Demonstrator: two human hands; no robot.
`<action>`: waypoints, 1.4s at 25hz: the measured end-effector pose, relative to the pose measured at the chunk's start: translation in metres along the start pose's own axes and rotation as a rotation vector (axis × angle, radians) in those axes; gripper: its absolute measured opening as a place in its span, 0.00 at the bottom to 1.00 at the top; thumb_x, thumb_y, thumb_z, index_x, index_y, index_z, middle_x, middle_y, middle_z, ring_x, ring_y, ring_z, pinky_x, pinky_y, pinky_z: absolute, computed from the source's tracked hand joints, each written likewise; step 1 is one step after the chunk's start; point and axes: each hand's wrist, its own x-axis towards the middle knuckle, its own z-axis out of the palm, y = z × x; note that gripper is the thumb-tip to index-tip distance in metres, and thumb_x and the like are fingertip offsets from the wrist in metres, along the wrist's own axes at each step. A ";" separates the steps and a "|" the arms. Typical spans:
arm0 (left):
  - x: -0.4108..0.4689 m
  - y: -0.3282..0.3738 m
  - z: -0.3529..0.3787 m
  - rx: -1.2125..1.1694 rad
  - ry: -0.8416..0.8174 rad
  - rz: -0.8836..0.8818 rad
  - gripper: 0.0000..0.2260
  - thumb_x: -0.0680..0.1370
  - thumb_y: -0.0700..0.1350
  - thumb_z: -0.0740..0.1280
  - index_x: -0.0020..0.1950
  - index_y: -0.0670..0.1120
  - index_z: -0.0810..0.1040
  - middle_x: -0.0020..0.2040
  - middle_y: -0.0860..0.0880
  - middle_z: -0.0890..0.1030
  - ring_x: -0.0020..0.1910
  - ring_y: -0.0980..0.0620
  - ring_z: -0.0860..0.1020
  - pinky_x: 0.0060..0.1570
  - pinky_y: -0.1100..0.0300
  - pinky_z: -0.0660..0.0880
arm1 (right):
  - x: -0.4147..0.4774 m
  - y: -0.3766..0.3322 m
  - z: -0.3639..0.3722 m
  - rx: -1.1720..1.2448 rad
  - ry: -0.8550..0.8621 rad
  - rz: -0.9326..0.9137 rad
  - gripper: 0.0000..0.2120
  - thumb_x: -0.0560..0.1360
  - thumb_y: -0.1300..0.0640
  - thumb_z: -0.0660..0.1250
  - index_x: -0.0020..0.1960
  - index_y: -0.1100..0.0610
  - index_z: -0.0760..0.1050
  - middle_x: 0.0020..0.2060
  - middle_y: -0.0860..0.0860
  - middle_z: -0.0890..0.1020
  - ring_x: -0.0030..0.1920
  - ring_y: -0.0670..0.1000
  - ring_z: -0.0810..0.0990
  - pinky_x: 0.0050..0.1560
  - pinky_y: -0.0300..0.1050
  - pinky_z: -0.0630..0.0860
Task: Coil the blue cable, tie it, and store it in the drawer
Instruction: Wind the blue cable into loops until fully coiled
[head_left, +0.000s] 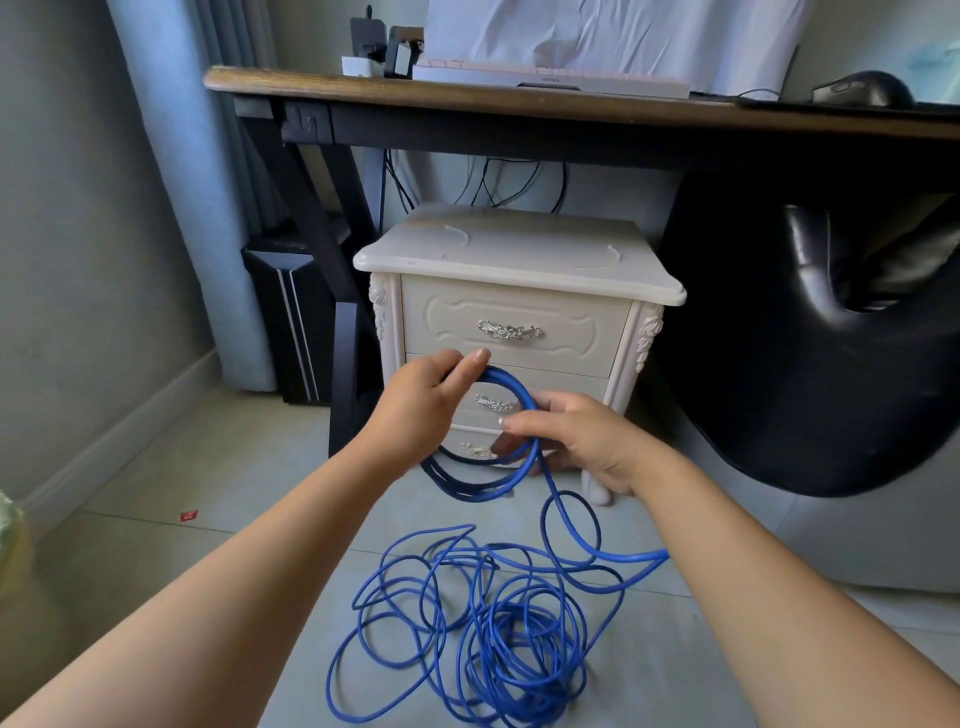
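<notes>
The coiling step is in hand, and only just begun. The left hand (423, 402) is raised in front of the white nightstand (519, 249), its fingers curled through a small coil (470, 492) of a few turns, with the forefinger stretched out over the top of the loop. The right hand (584, 441) grips the same blue cable (631, 558) at the coil's right side, thumb and fingers closed round the strand where it leaves the loop and drops to the floor.

By far the greater part of the cable lies loose on the tiled floor (208, 467) between the person's forearms, in a heap of overlapping loops that cross one another many times. No tie or strap can be seen anywhere.

The nightstand's three drawers are all closed; the top drawer (571, 322) shows its ornate metal handle (509, 330), and the lower ones are partly hidden behind the hands.

The next move probably calls for the right hand to slide down the strand, draw up a fresh length and lay it over the left hand as another turn. The heap looks likely to snag, so slack may need shaking free as it goes. Tying and storing are not yet started.
</notes>
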 end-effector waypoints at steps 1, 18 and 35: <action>0.000 -0.001 0.000 -0.057 0.022 -0.045 0.24 0.81 0.58 0.59 0.40 0.37 0.72 0.30 0.47 0.67 0.29 0.51 0.63 0.33 0.54 0.62 | 0.000 0.004 -0.003 0.085 -0.075 0.040 0.05 0.76 0.58 0.68 0.51 0.56 0.76 0.50 0.57 0.86 0.51 0.55 0.83 0.57 0.56 0.78; -0.010 0.008 -0.001 -0.286 -0.258 -0.219 0.19 0.81 0.59 0.60 0.43 0.46 0.78 0.29 0.50 0.68 0.26 0.51 0.66 0.32 0.56 0.70 | 0.006 -0.007 0.019 -0.528 0.288 -0.242 0.08 0.82 0.50 0.56 0.52 0.50 0.72 0.41 0.49 0.80 0.35 0.49 0.80 0.45 0.52 0.80; -0.002 0.008 0.010 -0.923 0.195 -0.459 0.18 0.82 0.56 0.59 0.36 0.48 0.68 0.26 0.54 0.58 0.23 0.56 0.55 0.22 0.64 0.55 | 0.009 0.001 0.026 0.674 0.168 -0.139 0.08 0.82 0.60 0.59 0.59 0.60 0.73 0.46 0.57 0.83 0.48 0.59 0.84 0.53 0.57 0.80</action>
